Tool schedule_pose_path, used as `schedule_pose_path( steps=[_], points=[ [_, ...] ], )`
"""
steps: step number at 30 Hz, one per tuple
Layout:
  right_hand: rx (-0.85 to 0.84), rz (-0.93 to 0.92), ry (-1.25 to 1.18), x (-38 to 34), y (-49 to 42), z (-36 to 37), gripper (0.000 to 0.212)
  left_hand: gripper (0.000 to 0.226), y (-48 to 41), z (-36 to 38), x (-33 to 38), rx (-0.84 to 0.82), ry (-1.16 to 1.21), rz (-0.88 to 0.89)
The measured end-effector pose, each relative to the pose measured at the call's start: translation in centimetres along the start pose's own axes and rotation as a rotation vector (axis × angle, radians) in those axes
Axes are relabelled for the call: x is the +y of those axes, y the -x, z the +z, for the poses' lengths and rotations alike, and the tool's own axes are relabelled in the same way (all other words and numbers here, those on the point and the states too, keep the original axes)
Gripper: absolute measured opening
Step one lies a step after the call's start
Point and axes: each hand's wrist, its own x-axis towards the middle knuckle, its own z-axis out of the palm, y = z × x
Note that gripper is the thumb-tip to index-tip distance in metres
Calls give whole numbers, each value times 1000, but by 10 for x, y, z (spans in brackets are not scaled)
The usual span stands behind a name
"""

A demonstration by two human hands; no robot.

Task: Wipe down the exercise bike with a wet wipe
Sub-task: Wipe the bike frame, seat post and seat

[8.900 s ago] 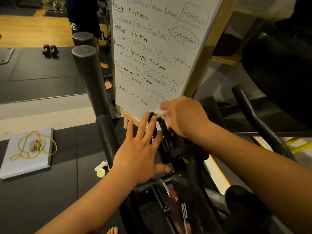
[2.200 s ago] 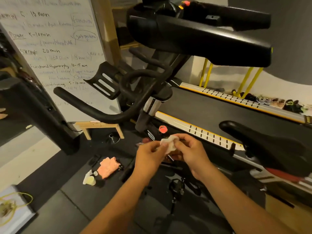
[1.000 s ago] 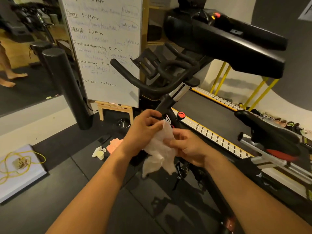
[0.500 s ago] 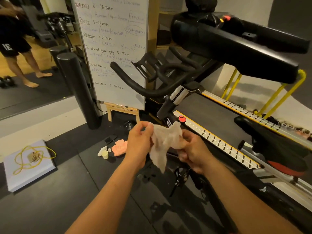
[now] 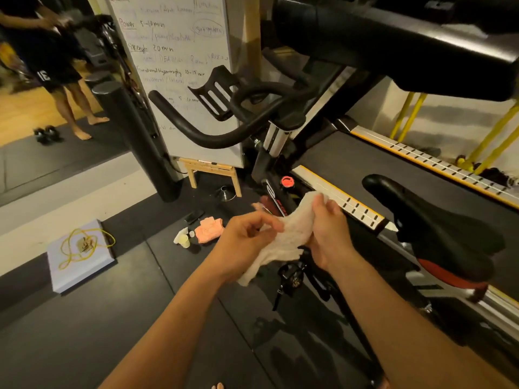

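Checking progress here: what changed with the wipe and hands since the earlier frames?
The right hand brought the balled wet wipe off the exercise bike; the left hand took hold, and together they opened it out. The right hand's grip stayed.

the whiteboard carries handwritten lines: "power 5-10 min", "strength 20 min", "functional hypertrophy 10-15 min", plus a circled "sub system" and "rpe" further right. the black shorts on the person at the left bear a white two-digit number, too unclear to read. the marking on the exercise bike frame is blurred.
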Motion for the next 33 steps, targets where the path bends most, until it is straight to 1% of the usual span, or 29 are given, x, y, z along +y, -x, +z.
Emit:
schedule_pose_path(
  steps=[2, 3, 5, 7, 8, 11, 13, 15, 16, 17, 18, 19, 20, 21, 23, 24, 26, 29, 31, 33],
  points=[
    [-272, 207, -55, 9, 2, -3, 42, 29, -1, 3, 4, 28, 44, -61],
    [-383, 289, -44, 12, 6, -5, 45, 36, -2, 3, 5, 25, 92, -96],
    [-527, 359, -9, 11, 9, -9, 39, 56, -4, 2, 7, 7, 148, -135],
    [-620, 365, 33, 7, 9, -17, 36, 76, -8, -3, 6, -5, 155, -145],
    [-659, 358, 105, 5, 7, -23, 35, 85, -11, -7, 4, -18, 151, -154],
    [-793, 301, 475, -4, 2, -36, 28, 104, -18, -15, 3, -67, 172, -190],
    [-883, 302, 611, -9, -4, -42, 43, 112, -22, -18, 1, -101, 228, -189],
    [-1037, 341, 658, -12, -11, -41, 62, 120, -25, -21, -2, -138, 283, -190],
    [-1098, 349, 641, -11, -14, -40, 66, 123, -26, -23, -3, -168, 296, -194],
    [-1114, 353, 569, -9, -15, -36, 65, 124, -27, -25, -4, -206, 288, -193],
    [-1074, 367, 413, -6, -16, -29, 60, 125, -27, -29, -4, -255, 267, -185],
    [-999, 384, 210, -4, -14, -19, 51, 125, -26, -32, -3, -299, 245, -175],
    [-898, 378, 40, -2, -11, -8, 43, 126, -26, -35, -2, -329, 232, -166],
    [-771, 359, -52, -1, -8, 3, 38, 125, -25, -39, 0, -347, 235, -160],
    [-506, 293, -65, 2, -10, 21, 26, 124, -24, -48, 0, -362, 270, -154],
    [-408, 261, -72, 5, -13, 27, 23, 124, -24, -54, -2, -355, 286, -154],
    [-292, 184, -84, 8, -20, 31, 23, 122, -24, -66, -11, -312, 314, -150],
    [-180, 49, 42, 9, -22, 33, 16, 116, -23, -75, -23, -248, 341, -167],
    [-147, -29, 160, 9, -21, 37, 14, 100, -22, -74, -25, -174, 329, -163],
    [-170, -61, 205, 7, -22, 41, 20, 83, -23, -70, -29, -42, 331, -177]
  ],
)
